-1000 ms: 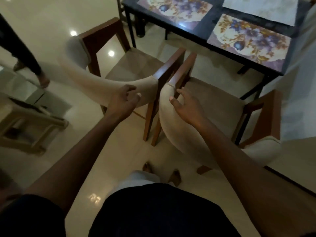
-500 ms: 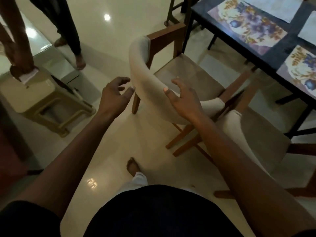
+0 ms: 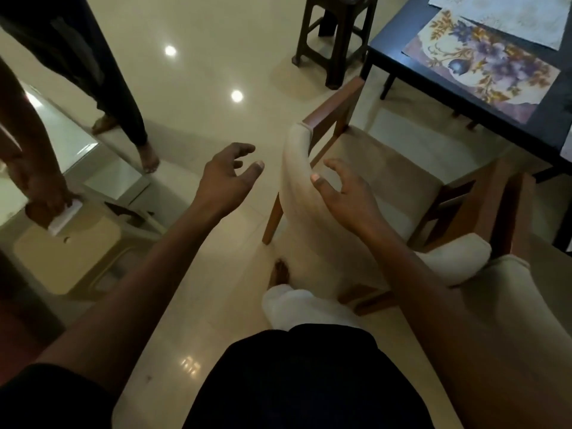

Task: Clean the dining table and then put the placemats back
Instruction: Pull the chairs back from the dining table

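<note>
The dark dining table fills the upper right corner. On it lie a floral placemat and, behind it, a pale placemat. A wooden chair with a cream padded backrest stands in front of me, facing the table. My right hand hovers over that backrest with fingers spread and loosely curled, holding nothing. My left hand hangs in the air left of the chair, fingers relaxed and empty.
A second padded chair stands at the right, against the first. A dark stool sits by the table's corner. At the left, another person's legs and hand are by a beige plastic stool.
Both hands have let go of the two chair backrests and lifted off. My view has swung left, so the table slid to the right edge and the person at left came into view.
</note>
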Action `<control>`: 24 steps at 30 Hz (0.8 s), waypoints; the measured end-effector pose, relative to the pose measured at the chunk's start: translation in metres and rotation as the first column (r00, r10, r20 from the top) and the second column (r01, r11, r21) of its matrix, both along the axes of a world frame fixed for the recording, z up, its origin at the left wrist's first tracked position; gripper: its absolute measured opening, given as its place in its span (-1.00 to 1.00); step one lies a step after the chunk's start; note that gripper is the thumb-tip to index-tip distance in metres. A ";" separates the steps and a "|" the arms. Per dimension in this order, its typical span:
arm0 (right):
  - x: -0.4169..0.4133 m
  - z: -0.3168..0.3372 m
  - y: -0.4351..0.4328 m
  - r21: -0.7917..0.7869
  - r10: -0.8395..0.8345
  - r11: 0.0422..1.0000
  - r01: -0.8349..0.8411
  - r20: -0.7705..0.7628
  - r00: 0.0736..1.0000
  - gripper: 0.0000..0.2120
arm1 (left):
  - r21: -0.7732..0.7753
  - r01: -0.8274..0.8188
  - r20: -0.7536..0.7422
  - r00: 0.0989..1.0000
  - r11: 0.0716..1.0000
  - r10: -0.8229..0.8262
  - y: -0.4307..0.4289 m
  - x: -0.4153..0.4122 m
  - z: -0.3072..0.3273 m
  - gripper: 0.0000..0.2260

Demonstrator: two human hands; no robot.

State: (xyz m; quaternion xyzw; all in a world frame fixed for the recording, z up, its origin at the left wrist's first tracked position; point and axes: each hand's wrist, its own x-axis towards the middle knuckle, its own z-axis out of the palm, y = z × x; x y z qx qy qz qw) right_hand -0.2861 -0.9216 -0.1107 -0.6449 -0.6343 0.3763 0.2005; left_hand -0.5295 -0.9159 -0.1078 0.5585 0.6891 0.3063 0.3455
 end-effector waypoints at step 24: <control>-0.179 -0.020 0.419 -0.092 -0.416 0.908 0.408 -0.095 0.905 -0.46 | -0.106 0.331 0.095 0.942 0.938 -0.322 0.494 -0.152 -0.014 -0.64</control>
